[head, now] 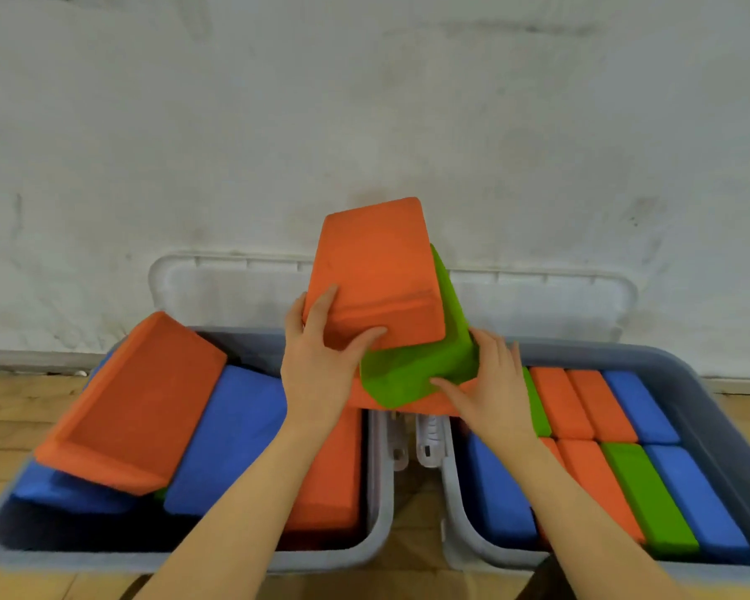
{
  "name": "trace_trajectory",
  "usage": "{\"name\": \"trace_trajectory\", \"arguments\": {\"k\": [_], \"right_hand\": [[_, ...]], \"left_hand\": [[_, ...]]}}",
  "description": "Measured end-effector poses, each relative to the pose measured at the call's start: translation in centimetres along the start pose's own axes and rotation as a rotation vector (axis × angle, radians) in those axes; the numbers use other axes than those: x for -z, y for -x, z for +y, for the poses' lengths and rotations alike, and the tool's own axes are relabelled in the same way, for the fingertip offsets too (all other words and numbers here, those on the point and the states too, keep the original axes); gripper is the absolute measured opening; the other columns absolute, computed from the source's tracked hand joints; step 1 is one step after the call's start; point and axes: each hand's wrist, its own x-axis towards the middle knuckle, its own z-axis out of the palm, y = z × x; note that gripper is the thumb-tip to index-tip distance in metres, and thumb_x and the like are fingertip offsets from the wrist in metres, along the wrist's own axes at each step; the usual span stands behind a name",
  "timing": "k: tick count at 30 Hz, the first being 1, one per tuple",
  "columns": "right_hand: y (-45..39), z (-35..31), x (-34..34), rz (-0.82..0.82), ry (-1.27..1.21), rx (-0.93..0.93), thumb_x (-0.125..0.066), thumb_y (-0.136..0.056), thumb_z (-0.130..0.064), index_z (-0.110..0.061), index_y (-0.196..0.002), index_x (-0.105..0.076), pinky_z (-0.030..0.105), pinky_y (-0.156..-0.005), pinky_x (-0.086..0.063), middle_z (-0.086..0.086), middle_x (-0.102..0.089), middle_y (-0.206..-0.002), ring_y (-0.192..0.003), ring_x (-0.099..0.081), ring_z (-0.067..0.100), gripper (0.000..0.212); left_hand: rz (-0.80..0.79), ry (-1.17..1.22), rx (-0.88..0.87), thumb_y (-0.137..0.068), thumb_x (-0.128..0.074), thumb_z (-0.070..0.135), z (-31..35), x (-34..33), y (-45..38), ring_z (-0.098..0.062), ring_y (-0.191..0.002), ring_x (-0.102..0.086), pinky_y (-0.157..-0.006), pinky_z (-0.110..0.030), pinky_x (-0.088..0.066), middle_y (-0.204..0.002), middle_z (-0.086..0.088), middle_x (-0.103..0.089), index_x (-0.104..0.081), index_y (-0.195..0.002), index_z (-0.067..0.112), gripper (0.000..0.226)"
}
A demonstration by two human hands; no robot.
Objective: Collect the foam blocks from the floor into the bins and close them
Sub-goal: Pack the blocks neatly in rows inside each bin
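**Two hands on a stack of foam blocks above the gap between the bins**

Head view: the left hand (321, 361) grips the near left corner of an orange block (375, 270), fingers curled up its left side and thumb hooked across its near edge. This block is tilted and rises toward twelve o'clock from the hand. At four o'clock of it, and partly under it, sits a green block (425, 370). The right hand (490, 383) holds that green block from its right side, thumb laid along the near face and fingers wrapped round the far corner. Beneath the green block a strip of another orange piece (412, 402) shows between the two wrists; whether either hand carries it I cannot tell, as the edge is blurred.

The stack hangs over the space between two grey bins. The left bin (377, 543), at eight o'clock of the hands, holds a large orange block (135, 400) lying slanted on top of blue blocks (230, 435), with one more orange one (325, 478) against its right wall. The right bin (711, 391), at four o'clock, holds blocks packed on edge in rows: orange, green and blue. Both white lids (217, 288) stand open, leaning on the wall (364, 101) behind. The bins rest on a tan floor (14, 404)
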Motion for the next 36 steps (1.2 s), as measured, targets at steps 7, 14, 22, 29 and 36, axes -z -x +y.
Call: {"name": "trace_trajectory", "arguments": {"k": [7,14,22,29,36], "right_hand": [[2.0,1.4,0.8,0.073,-0.055,-0.083,-0.059,-0.072,-0.062,-0.006,-0.13,-0.044,0.059,-0.096,-0.043,0.011,-0.057,-0.122,-0.115,-0.045,0.02,0.082],[0.2,2.4,3.7,0.101,-0.141,0.124,-0.048,-0.088,-0.055,-0.033,-0.146,-0.02,0.05,-0.092,-0.048,0.016,-0.035,-0.146,-0.124,-0.048,0.032,0.068],[0.2,2.1,4.2,0.042,0.089,0.062,-0.048,-0.087,-0.053,-0.029,-0.134,-0.046,0.053,-0.093,-0.046,0.02,-0.047,-0.135,-0.113,-0.052,0.038,0.053],[-0.5,-1.7,4.6,0.208,0.271,0.196,-0.051,-0.089,-0.043,-0.015,-0.123,-0.061,0.05,-0.099,-0.04,0.018,-0.05,-0.136,-0.123,-0.045,0.039,0.045],[-2.1,-9.9,0.2,0.196,0.229,0.43,-0.051,-0.089,-0.032,-0.013,-0.12,-0.063,0.043,-0.096,-0.039,0.013,-0.057,-0.13,-0.117,-0.05,0.033,0.038]], "left_hand": [[-0.074,-0.039,-0.036,-0.078,-0.07,0.041,1.8,-3.5,0.9,0.003,-0.112,-0.034,-0.088,-0.019,-0.031,-0.146,0.006,-0.028,-0.043,-0.136,0.036,0.064],[-0.204,-0.168,-0.157,-0.082,-0.06,0.054,1.6,-5.8,2.9,-0.02,-0.13,-0.039,-0.099,-0.041,-0.043,-0.152,-0.001,-0.025,-0.034,-0.142,0.039,0.067],[-0.243,-0.564,-0.389,-0.088,-0.036,0.056,0.7,-5.4,2.7,-0.037,-0.11,-0.057,-0.087,-0.049,-0.046,-0.141,-0.017,-0.044,-0.044,-0.138,0.03,0.058],[-0.22,-0.631,-0.475,-0.089,-0.036,0.036,0.3,-1.6,1.4,-0.038,-0.11,-0.058,-0.089,-0.047,-0.045,-0.13,-0.015,-0.056,-0.053,-0.132,0.016,0.05],[-0.125,-0.642,-0.354,-0.086,-0.036,0.032,-2.9,5.7,-0.6,-0.035,-0.113,-0.057,-0.091,-0.048,-0.042,-0.128,-0.015,-0.058,-0.057,-0.128,0.011,0.052]]}}
